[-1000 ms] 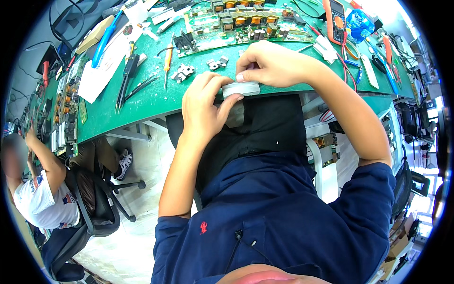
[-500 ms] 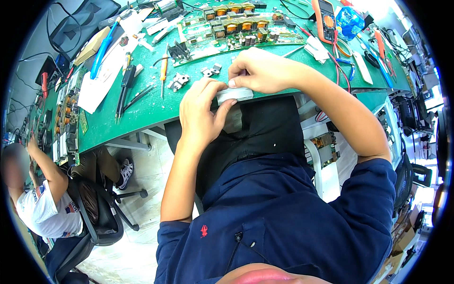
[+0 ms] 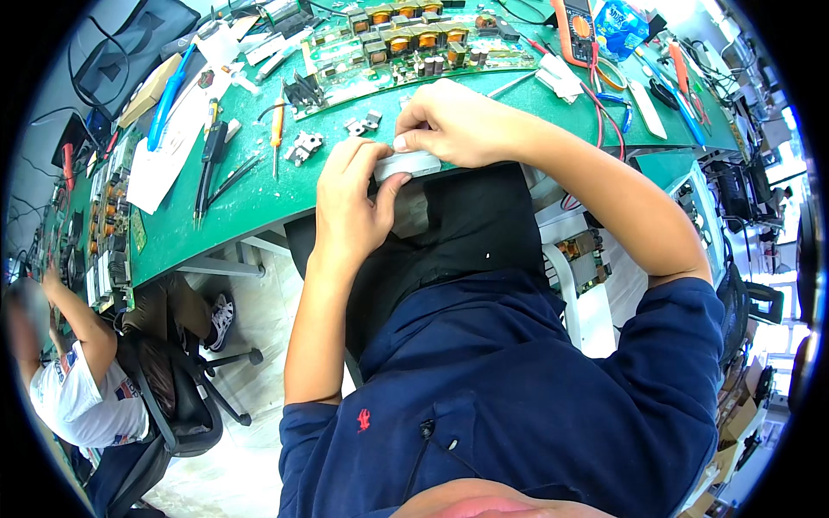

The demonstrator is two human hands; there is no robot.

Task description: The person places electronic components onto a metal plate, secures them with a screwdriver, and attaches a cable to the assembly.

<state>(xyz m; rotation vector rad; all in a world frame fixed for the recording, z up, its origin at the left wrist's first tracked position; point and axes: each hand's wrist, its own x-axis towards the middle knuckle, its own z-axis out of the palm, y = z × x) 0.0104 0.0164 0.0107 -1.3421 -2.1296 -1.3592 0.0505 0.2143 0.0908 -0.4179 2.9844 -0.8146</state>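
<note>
A small pale grey bar [image 3: 408, 164], flat, oblong and matte, perhaps metal though the view is too small to be sure, sits at the near edge of the green bench [image 3: 250, 203], pinched between both hands. The left hand [image 3: 350, 203] grips its left end with thumb and curled fingers; the right hand [image 3: 453, 125] closes over its top and right end from above. Just beyond lie small bright metal brackets [image 3: 304, 147] with angular, stamped shapes, and a yellow-handled screwdriver [image 3: 277, 129]. Further back, a long green circuit board [image 3: 406, 47] carries copper-wound coils and dark blocky components.
</note>
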